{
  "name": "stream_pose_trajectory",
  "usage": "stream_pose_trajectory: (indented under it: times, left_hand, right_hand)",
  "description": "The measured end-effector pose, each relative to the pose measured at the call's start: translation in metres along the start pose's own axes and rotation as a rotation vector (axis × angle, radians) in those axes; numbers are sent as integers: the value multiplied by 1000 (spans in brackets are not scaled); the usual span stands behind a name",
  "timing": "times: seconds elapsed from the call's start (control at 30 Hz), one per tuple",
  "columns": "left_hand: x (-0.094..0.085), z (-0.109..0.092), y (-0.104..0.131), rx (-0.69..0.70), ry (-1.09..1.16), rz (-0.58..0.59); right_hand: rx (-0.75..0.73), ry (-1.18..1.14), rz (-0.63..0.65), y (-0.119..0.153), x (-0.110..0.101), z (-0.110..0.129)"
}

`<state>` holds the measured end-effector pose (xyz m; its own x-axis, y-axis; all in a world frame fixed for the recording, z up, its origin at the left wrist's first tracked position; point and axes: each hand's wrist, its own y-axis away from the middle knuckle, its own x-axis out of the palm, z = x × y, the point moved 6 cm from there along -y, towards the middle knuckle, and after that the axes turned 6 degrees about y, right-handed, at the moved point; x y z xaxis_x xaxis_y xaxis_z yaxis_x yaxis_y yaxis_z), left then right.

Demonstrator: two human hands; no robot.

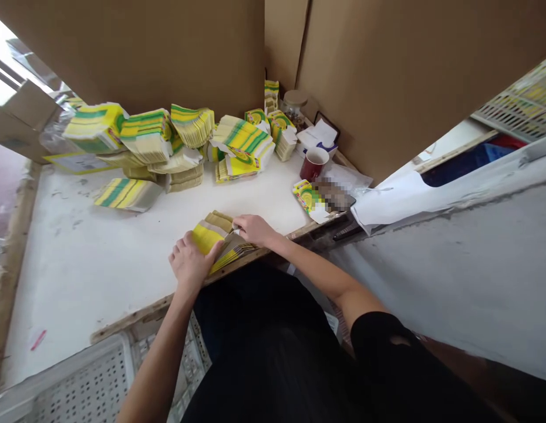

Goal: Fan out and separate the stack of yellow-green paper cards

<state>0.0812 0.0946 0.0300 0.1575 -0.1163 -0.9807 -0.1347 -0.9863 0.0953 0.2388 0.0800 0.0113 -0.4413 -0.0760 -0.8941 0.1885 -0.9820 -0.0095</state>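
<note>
While the left hand holds flat cartons on the counter, the right hand has a narrow grip, contents unclear.

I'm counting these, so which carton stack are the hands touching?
The stack at the near edge of the table; the other stacks sit farther back, untouched.

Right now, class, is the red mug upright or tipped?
Upright: the red mug stands with its open rim facing up.
</note>
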Motion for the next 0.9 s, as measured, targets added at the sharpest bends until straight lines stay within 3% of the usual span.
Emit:
stream_pose_trajectory:
  times: [0.4,0.57,0.77,0.9]
  left_hand:
    - [0,-1,0,4,1,-4]
    - [0,-1,0,34,-18,-1]
    - [-1,-3,0,55,-58,1]
    - [-1,-4,0,38,-58,5]
  right_hand:
    - [-2,135,66,-1,0,6]
    - [71,159,95,-5,1,12]
    - [277,-29,140,-13,4,14]
    - [320,-156,205,-9,13,18]
